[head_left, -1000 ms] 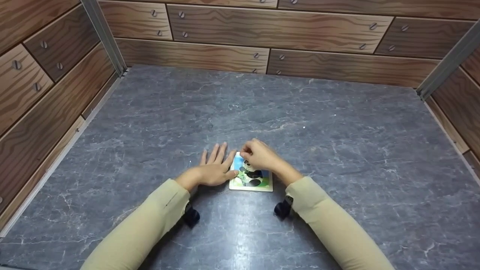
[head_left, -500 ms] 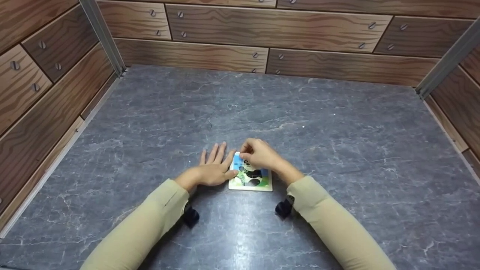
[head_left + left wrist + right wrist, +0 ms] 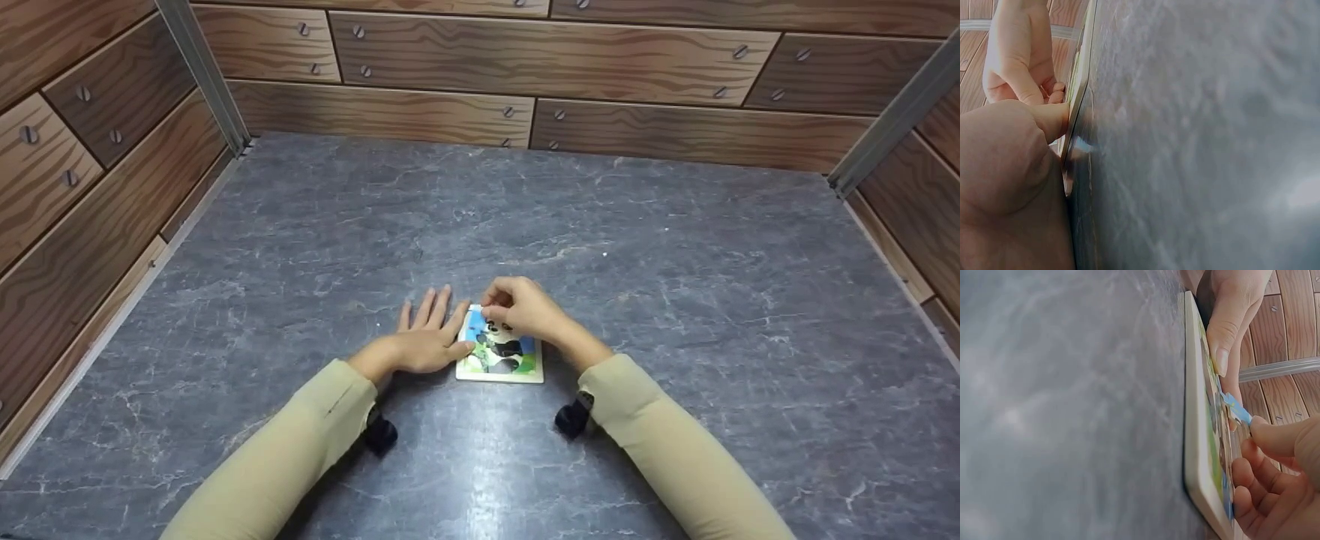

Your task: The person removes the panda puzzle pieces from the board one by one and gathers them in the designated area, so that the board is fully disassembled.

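Observation:
A small panda jigsaw puzzle (image 3: 499, 367) in a pale tray frame lies on the grey table, seen edge-on in both wrist views. My left hand (image 3: 429, 346) lies spread along its left side, the thumb pressing on the picture and the other fingers straight. Over the puzzle's top part, my right hand (image 3: 521, 307) pinches a blue puzzle piece (image 3: 1237, 409) between thumb and forefinger. In the right wrist view the piece is tilted, one end at the puzzle's surface. Its other fingers are curled close over the picture. The right hand hides the puzzle's upper right corner.
The grey marbled tabletop (image 3: 337, 217) stretches around the puzzle. Wood-patterned panels (image 3: 555, 60) wall off the back and both sides, with metal posts (image 3: 214, 82) at the corners. A tiny white speck (image 3: 605, 254) lies beyond the right hand.
The right hand has shifted very slightly at the puzzle's top edge, still pinching the piece. The left hand stays in place on the puzzle.

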`<state>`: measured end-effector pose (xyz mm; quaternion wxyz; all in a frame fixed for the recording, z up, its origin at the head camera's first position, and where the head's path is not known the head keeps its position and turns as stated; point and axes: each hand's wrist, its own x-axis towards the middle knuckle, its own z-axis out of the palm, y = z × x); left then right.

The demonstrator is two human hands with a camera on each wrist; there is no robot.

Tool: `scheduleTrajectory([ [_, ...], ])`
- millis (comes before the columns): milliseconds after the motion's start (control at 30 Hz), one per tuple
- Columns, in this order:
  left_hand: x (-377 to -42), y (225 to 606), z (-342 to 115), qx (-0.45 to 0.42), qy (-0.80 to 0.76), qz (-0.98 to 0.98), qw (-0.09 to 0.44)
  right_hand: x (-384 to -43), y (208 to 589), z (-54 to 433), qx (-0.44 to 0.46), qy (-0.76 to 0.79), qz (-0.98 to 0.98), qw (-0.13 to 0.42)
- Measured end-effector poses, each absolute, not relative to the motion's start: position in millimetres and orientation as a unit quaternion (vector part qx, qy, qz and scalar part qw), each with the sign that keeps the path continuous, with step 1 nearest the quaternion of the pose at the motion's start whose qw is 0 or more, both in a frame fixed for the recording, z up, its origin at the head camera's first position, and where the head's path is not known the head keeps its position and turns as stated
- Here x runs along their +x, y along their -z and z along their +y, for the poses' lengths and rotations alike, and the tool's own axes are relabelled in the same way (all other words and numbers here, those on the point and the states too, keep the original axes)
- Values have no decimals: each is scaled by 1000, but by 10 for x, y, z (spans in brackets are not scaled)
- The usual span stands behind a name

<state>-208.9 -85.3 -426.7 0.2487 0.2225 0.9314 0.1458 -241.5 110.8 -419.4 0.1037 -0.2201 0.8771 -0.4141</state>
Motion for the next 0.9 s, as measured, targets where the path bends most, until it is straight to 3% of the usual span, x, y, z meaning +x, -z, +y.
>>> scheduleTrajectory([
  [533,-2095,4312,-852,226,-137,936,234,-2407,4172,1310,-183,487,850,83],
  [900,-2082,4281,-858,223,-130,936,241,-2385,4121,1487,-180,516,837,35],
])
